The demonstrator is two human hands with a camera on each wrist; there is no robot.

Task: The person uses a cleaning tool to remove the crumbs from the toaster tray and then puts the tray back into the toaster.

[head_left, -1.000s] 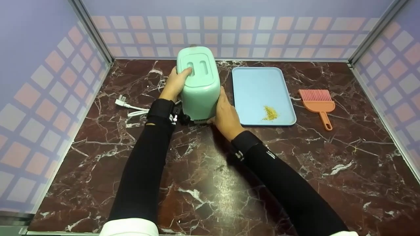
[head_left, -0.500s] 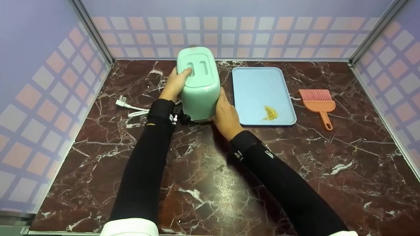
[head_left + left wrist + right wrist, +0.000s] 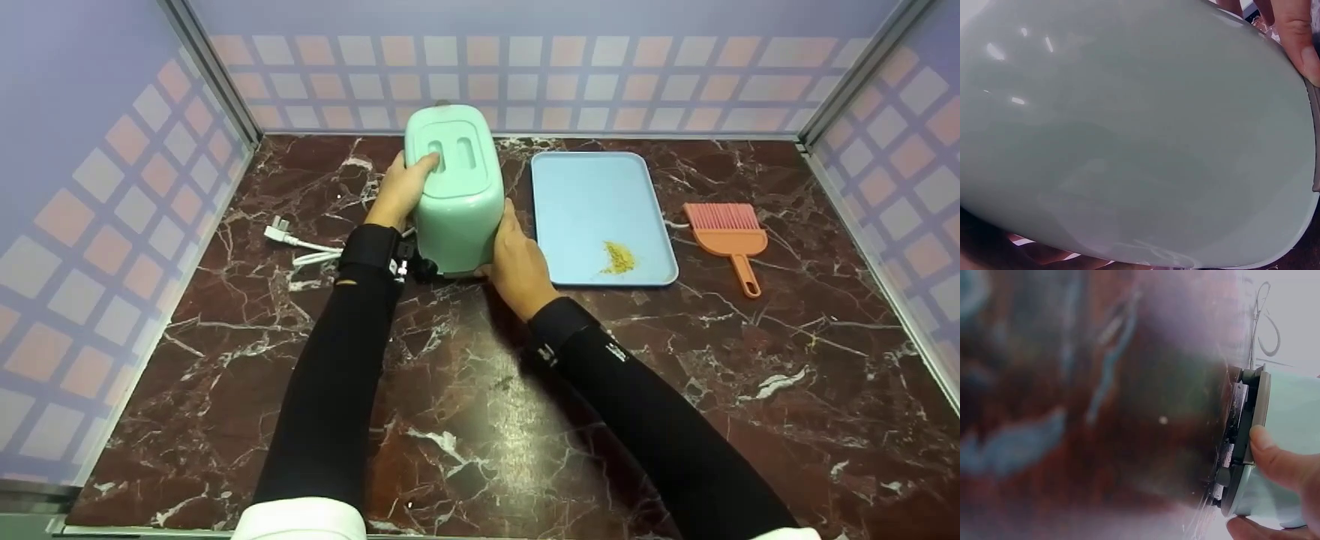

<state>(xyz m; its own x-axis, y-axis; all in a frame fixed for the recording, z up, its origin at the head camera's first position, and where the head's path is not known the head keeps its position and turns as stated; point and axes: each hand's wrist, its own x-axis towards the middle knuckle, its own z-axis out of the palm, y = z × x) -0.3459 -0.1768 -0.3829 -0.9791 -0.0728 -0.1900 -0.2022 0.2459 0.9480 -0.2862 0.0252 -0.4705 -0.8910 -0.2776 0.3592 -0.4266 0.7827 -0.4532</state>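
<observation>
A mint-green toaster with a lidded top stands at the back, left of the tray. My left hand grips its upper left side, thumb in one of the lid's two oblong recesses; the fingers are hidden behind it. Low on the opposite side, my right hand holds the toaster near its base. In the right wrist view my thumb presses the dark base rim, and the underside shows close over the marbled counter. The left wrist view is mostly filled by the glossy green shell.
A white plug and its cord lie left of the toaster. On the right is a light-blue tray with a small heap of yellow crumbs. Beyond it lie an orange dustpan and its pink-bristled brush. Patterned walls enclose the counter.
The toaster has tipped very slightly, so the dark vented strip at its lower front edge, seen a second ago, is now mostly out of sight. Both hands keep their hold.
</observation>
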